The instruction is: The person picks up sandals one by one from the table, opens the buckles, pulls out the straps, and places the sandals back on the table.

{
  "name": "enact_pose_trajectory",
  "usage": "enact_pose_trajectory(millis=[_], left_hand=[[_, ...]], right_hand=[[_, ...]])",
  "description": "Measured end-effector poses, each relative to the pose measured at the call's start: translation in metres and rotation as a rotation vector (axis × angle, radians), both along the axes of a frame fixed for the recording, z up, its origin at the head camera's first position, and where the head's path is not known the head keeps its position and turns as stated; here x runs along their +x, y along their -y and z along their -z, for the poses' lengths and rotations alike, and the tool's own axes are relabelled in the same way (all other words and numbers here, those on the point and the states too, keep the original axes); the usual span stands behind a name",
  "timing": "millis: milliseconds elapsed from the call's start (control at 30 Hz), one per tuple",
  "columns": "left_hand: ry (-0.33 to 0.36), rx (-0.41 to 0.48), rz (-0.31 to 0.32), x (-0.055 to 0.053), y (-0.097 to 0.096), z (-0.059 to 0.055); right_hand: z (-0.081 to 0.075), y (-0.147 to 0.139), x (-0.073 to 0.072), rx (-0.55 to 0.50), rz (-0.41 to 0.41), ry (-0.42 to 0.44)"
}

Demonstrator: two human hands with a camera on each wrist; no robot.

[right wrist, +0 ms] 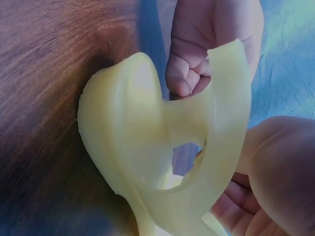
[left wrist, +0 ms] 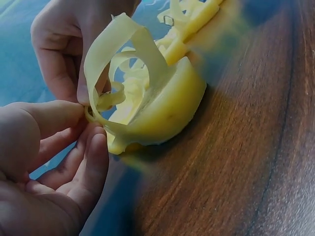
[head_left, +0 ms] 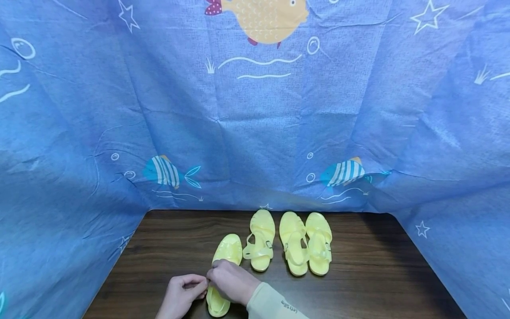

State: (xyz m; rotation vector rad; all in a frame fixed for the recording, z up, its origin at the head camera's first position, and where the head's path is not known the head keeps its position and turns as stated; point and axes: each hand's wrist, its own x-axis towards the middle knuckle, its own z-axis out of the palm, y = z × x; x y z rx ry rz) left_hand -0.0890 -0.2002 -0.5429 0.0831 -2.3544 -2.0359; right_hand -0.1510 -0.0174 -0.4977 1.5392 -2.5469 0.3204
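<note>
A yellow jelly sandal (head_left: pixel 228 248) lies on the table, toe pointing away, between both hands. My left hand (head_left: pixel 183 294) is at its left side, pinching the ankle strap with thumb and fingertips. Over the sandal reaches my right hand (head_left: pixel 233 280), its fingers pinching the strap at the same spot. The left wrist view shows the strap (left wrist: pixel 115 42) looped up above the heel (left wrist: pixel 172 105), with both sets of fingertips meeting at its side. From the right wrist view, the loose strap end (right wrist: pixel 231 64) stands up; fingertips partly hide the fastening.
Three matching yellow sandals stand to the right: one close by (head_left: pixel 263 221), then two side by side, a left one (head_left: pixel 292 223) and a right one (head_left: pixel 318 223). The dark wooden table (head_left: pixel 378 274) meets a blue fish-print cloth (head_left: pixel 259 146) at the back and sides.
</note>
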Motion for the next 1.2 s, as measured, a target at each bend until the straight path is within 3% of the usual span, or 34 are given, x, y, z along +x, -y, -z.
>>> enact_pose_trajectory(millis=[200,467,833,1200], left_hand=[[0.021,-0.061,-0.024,-0.001,0.0007,-0.0014],[0.095,0.036,0.009,-0.0029,0.002,-0.0044],[0.147,0.089,-0.047,-0.0038,0.0005,-0.0044],[0.171,0.037,-0.101,-0.0064,-0.0038,-0.0055]], right_hand=[[-0.0019,-0.0002,-0.0005,0.001,0.007,0.032],[-0.0031,0.0007,0.0001,-0.009,0.011,0.031],[-0.0011,0.0008,-0.001,-0.034,0.002,0.019],[0.0057,0.0,-0.0039,-0.08,0.006,0.029]])
